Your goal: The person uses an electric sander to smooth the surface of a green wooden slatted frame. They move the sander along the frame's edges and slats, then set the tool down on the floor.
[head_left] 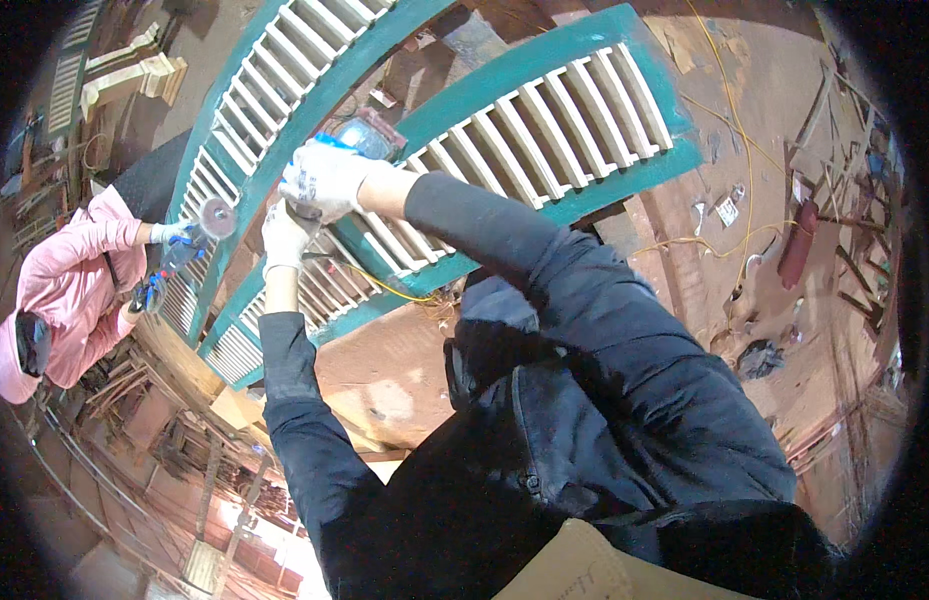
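Note:
A green louvered shutter [439,108] with white slats lies before me at a slant. Above it my right hand [324,178], in a white glove, is wrapped round a blue power tool [368,136] with a clear, box-like part; its exact kind is hard to make out. My left hand [285,237], gloved in white too, is closed on the near, dark end of the same tool. Both hands cover most of its body. A cord [382,286], dark then yellow, trails from near my left hand across the shutter. The tool's underside is hidden.
A second green shutter [334,68] lies alongside on the far left. Beyond it a co-worker in pink [89,255] holds a blue power tool with a round disc [217,218]. Yellow cords [746,150] cross the reddish ground at right, near a dark red piece [799,245] and scrap wood [864,285].

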A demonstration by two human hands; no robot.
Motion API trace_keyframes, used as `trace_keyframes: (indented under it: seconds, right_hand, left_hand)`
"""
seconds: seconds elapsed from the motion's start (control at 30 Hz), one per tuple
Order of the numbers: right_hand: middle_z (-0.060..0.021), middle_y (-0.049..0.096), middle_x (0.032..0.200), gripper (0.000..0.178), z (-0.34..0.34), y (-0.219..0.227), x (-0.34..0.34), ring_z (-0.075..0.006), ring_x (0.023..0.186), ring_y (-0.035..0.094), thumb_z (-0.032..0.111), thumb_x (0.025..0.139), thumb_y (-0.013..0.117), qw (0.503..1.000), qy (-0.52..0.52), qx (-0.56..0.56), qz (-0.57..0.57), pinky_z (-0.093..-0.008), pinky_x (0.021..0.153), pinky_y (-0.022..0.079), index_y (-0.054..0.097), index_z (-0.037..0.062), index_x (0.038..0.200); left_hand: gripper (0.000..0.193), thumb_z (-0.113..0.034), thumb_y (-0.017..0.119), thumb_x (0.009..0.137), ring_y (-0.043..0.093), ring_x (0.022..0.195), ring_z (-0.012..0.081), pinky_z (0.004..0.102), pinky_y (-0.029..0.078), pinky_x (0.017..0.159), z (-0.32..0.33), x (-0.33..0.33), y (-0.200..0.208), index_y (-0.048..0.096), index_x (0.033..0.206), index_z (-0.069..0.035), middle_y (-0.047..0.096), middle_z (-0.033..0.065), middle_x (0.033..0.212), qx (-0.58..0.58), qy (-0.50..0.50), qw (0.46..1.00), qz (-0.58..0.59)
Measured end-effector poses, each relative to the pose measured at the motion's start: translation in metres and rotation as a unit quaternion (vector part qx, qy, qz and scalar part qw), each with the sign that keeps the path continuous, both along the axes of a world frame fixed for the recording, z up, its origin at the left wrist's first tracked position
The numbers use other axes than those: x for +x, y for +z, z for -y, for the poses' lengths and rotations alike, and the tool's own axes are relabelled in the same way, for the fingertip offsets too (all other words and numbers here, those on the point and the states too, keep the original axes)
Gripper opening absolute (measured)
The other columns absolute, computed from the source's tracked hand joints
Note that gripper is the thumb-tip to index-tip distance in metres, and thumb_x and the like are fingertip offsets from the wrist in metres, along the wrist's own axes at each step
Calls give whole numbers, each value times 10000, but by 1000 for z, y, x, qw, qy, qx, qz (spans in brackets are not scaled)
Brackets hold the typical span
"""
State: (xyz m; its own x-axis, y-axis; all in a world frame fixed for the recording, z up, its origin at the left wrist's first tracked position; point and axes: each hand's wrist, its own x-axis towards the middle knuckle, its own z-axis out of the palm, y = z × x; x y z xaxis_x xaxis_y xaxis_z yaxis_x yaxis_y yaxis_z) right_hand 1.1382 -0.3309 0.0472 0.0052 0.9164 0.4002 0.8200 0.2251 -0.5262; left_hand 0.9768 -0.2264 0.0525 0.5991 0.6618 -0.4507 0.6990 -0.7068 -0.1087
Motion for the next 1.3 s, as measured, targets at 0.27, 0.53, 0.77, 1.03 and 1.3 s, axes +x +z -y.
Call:
trace_keyframes:
  seconds: [0.27, 0.53, 0.77, 1.03, 1.3]
  right_hand:
    - [-96, 645, 981, 551, 93, 15, 130, -290, 944, 624, 366, 619, 809, 995, -27, -100, 8, -435, 818, 498, 605, 158, 1087]
    - [-77, 652, 997, 645, 182, 24, 255, -277, 961, 637, 292, 512, 870, 986, -113, -103, 71, -393, 836, 514, 626, 186, 1099]
    - [-97, 660, 996, 670, 236, 44, 353, -318, 967, 636, 229, 469, 843, 976, -107, -158, 101, -422, 820, 512, 617, 148, 1095]
    - [-91, 659, 954, 640, 201, 19, 312, -292, 933, 645, 238, 485, 850, 981, -183, -15, 62, -402, 805, 521, 646, 168, 1088]
    - [-80, 694, 816, 330, 168, 38, 241, -270, 791, 681, 150, 492, 789, 976, -187, -99, -50, -372, 678, 536, 716, 152, 814]
  left_hand:
    - [378, -303, 729, 719, 646, 958, 342, 445, 502, 860, 81, 149, 16, 667, 1031, -100, 682, 176, 999, -39, -83, 994, 55]
    - [342, -337, 662, 757, 654, 980, 352, 430, 513, 877, 162, 293, 23, 709, 1009, -110, 682, 194, 1016, -91, -105, 984, 108]
    - [317, -213, 547, 790, 652, 1002, 374, 439, 516, 879, 201, 395, -1, 710, 981, -20, 668, 234, 1039, -73, -194, 970, 125]
    - [379, -312, 610, 785, 635, 980, 380, 456, 504, 866, 165, 363, 22, 635, 1121, -139, 675, 181, 1026, -77, -201, 971, 100]
    - [374, -240, 720, 726, 648, 905, 383, 425, 511, 776, 119, 285, 22, 646, 1034, -41, 681, 204, 942, -97, -215, 963, 131]
